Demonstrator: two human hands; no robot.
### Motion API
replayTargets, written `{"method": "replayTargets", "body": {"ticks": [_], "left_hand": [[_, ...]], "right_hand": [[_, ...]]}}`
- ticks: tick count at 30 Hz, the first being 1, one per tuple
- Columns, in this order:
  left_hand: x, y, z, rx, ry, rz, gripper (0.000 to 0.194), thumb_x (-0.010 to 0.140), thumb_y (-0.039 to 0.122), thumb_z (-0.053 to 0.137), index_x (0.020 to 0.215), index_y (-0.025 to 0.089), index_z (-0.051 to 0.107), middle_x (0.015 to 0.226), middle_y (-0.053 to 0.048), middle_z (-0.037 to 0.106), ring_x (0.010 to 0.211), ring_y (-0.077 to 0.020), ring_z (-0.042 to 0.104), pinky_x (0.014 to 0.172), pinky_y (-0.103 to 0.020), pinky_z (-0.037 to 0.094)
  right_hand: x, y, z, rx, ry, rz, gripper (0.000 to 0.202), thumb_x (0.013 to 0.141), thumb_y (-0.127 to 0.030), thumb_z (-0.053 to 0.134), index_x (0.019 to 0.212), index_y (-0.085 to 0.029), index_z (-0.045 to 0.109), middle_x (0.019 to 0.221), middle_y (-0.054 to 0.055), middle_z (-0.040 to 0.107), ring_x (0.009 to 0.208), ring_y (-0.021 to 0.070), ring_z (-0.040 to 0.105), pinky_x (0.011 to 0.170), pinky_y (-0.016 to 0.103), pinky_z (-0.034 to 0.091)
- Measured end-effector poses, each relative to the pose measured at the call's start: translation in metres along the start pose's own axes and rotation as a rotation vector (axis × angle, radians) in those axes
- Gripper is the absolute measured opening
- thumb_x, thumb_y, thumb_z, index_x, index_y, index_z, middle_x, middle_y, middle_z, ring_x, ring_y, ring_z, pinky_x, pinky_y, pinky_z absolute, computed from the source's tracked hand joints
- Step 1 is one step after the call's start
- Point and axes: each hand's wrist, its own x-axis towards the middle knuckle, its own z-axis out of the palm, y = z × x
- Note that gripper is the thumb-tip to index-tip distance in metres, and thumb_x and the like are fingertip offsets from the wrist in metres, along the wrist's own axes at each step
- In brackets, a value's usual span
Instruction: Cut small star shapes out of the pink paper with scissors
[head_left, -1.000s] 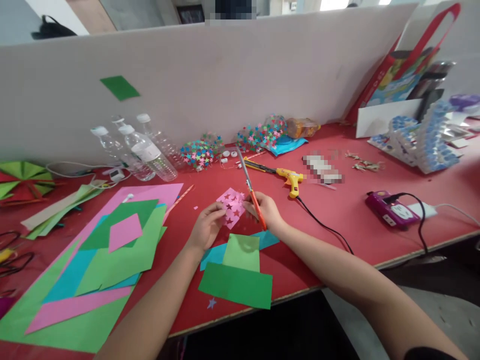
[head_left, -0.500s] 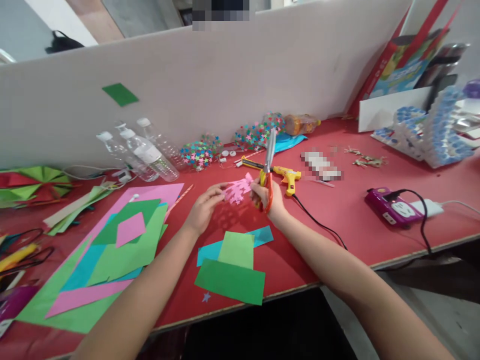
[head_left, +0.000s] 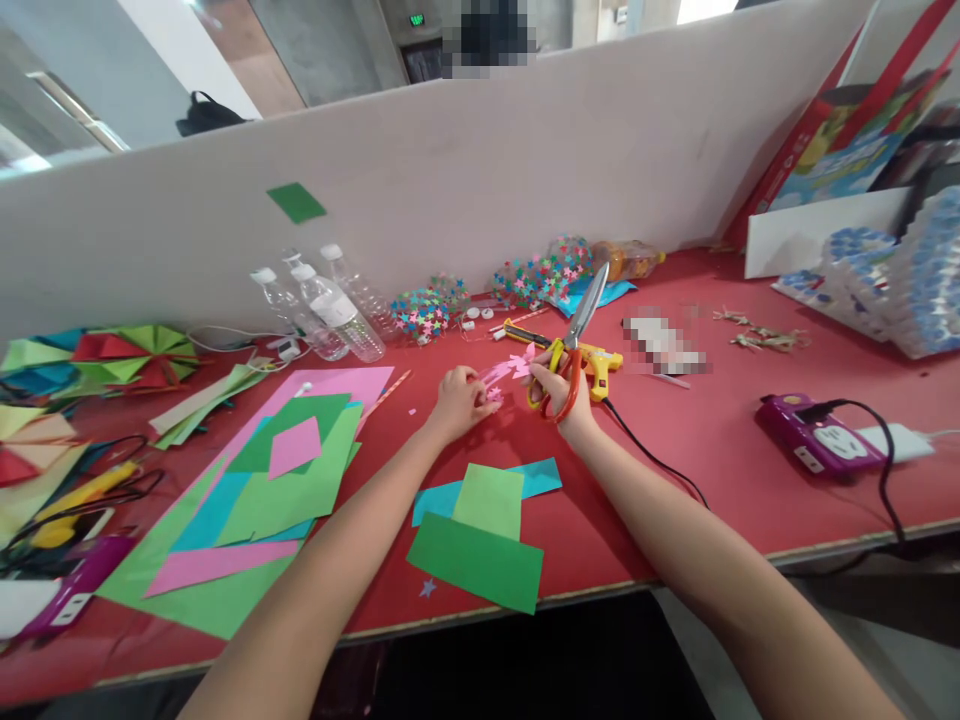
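Observation:
Above the middle of the red table, my left hand (head_left: 459, 402) curls its fingers at the lower left of a pink paper cut-out (head_left: 522, 362). The cut-out has a lacy, star-like outline and stretches across to my right fingertips. My right hand (head_left: 564, 392) grips scissors (head_left: 588, 308) by their yellow and red handles, blades pointing up and away. Its thumb and fingertips also pinch the right end of the pink paper. Nearer me lie a dark green paper strip (head_left: 475, 562), a light green piece (head_left: 491, 495) and a blue strip (head_left: 541, 475).
Layered coloured sheets (head_left: 322, 470) lie to the left, with clear plastic bottles (head_left: 337, 315) behind. A yellow glue gun (head_left: 602, 370) sits behind my right hand, its cord running toward the front edge. A purple power strip (head_left: 821, 435) lies right. A pale partition (head_left: 450, 180) closes the back.
My left hand has shifted from the side of the pink cut-out to over its lower left, fingers more curled. The scissors now tilt to the right. The camera view has swung left.

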Motion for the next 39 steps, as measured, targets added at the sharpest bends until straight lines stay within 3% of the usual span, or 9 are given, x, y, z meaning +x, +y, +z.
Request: {"method": "replayTargets", "body": {"ticks": [3,6,8,12,20,26,29,33,39], "left_hand": [[-0.005,0.008,-0.008,-0.437,0.127,-0.200,0.020,0.068,0.037,0.070,0.069,0.018,0.063,0.093,-0.009,0.059,0.100,-0.0261,0.053,0.096,-0.043,0.041],[-0.011,0.022,-0.016,-0.836,0.081,-0.345,0.032,0.083,0.041,0.045,0.082,0.017,0.065,0.083,-0.007,0.065,0.081,-0.0212,0.061,0.078,-0.038,0.050],[-0.015,0.029,-0.024,-1.252,0.142,-0.484,0.023,0.078,0.032,0.051,0.088,0.016,0.065,0.082,-0.006,0.068,0.076,-0.0179,0.063,0.073,-0.032,0.051],[-0.020,0.035,-0.039,-1.629,0.141,-0.496,0.025,0.071,0.020,0.054,0.093,0.015,0.065,0.083,-0.004,0.071,0.072,-0.0135,0.065,0.067,-0.025,0.051],[-0.041,0.011,-0.040,-1.273,0.173,-0.451,0.037,0.062,0.015,0.070,0.098,0.017,0.063,0.074,0.003,0.064,0.061,-0.0087,0.057,0.058,-0.021,0.044],[-0.073,-0.049,-0.080,-0.797,0.140,-0.404,0.046,0.065,0.018,0.065,0.111,0.019,0.062,0.088,0.001,0.063,0.064,-0.0090,0.054,0.060,-0.022,0.044],[-0.083,-0.078,-0.096,-0.519,0.044,-0.401,0.058,0.070,0.025,0.064,0.127,0.019,0.054,0.106,-0.006,0.067,0.086,-0.0182,0.063,0.080,-0.034,0.051],[-0.099,-0.089,-0.093,-0.155,0.203,-0.300,0.055,0.081,0.029,0.056,0.134,0.019,0.049,0.135,-0.014,0.058,0.126,-0.0263,0.053,0.108,-0.046,0.039],[-0.128,-0.060,-0.062,-0.130,-0.240,-0.041,0.059,0.086,0.044,0.057,0.141,0.024,0.046,0.156,-0.011,0.036,0.149,-0.0262,0.024,0.122,-0.048,0.010]], "right_hand": [[-0.004,0.002,0.002,-0.074,-0.042,0.030,0.020,0.069,-0.031,0.066,0.080,-0.020,0.053,0.054,-0.004,0.060,0.038,0.0103,0.049,0.039,0.022,0.041],[-0.008,0.002,0.004,-0.217,-0.087,0.061,0.016,0.069,-0.030,0.062,0.078,-0.021,0.052,0.055,-0.004,0.061,0.040,0.0106,0.049,0.039,0.022,0.039],[-0.010,0.002,0.003,-0.319,-0.124,0.049,0.013,0.069,-0.028,0.059,0.076,-0.021,0.051,0.056,-0.004,0.060,0.041,0.0104,0.047,0.041,0.021,0.039],[-0.013,0.004,0.001,-0.521,-0.186,-0.061,0.008,0.071,-0.027,0.053,0.076,-0.021,0.053,0.060,-0.002,0.060,0.050,0.0126,0.050,0.049,0.023,0.041],[-0.015,0.013,-0.004,-0.824,-0.204,-0.226,0.012,0.074,-0.032,0.054,0.070,-0.021,0.052,0.062,0.000,0.059,0.061,0.0160,0.054,0.059,0.025,0.040],[-0.013,0.019,-0.008,-0.996,-0.172,-0.283,0.014,0.074,-0.034,0.053,0.068,-0.022,0.048,0.057,0.000,0.053,0.055,0.0154,0.047,0.053,0.025,0.031],[-0.011,0.024,-0.008,-1.064,-0.161,-0.307,0.020,0.073,-0.036,0.053,0.064,-0.022,0.043,0.053,-0.001,0.047,0.050,0.0133,0.038,0.050,0.025,0.025],[-0.010,0.029,-0.008,-1.103,-0.169,-0.330,0.020,0.074,-0.039,0.053,0.066,-0.022,0.047,0.054,-0.001,0.047,0.050,0.0135,0.038,0.051,0.025,0.025],[-0.011,0.031,-0.009,-1.123,-0.173,-0.295,0.018,0.074,-0.038,0.055,0.070,-0.020,0.053,0.057,0.002,0.053,0.051,0.0153,0.044,0.052,0.026,0.027]]}}
